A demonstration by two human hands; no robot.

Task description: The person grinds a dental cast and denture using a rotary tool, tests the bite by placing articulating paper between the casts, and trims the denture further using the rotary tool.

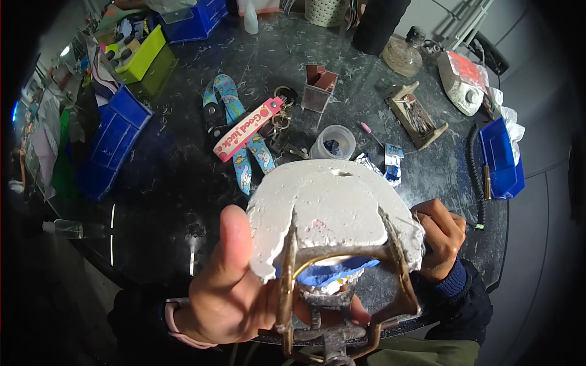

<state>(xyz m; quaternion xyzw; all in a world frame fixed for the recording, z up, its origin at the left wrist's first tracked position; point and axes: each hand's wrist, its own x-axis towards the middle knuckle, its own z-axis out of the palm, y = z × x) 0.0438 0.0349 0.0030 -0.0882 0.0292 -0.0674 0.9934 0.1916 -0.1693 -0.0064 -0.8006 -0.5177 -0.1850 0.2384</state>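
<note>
Over the near side of the dark, speckled bench, a rough white plaster block sits in a worn, brass-coloured metal hinged frame, its broad top tilted toward the camera. Below the block's near edge, a crumpled bright-blue sheet shows inside the frame, with white and yellowish bits just under it.

The left hand grips the assembly from the left, thumb upright along the plaster's side and fingers reaching underneath behind the metalwork. The right hand is curled closed at the block's right edge; whether it pinches the plaster or anything else cannot be told.

The step in hand looks like steadying the framed block while setting or checking what lies between its parts. A next move would seem to call for a firm left hold, the hinge kept from swinging, and care not to drag the blue sheet.

Beyond the block stand a small translucent plastic cup with dark-blue scraps inside and, to its right, a torn silver-and-blue foil packet.
</note>
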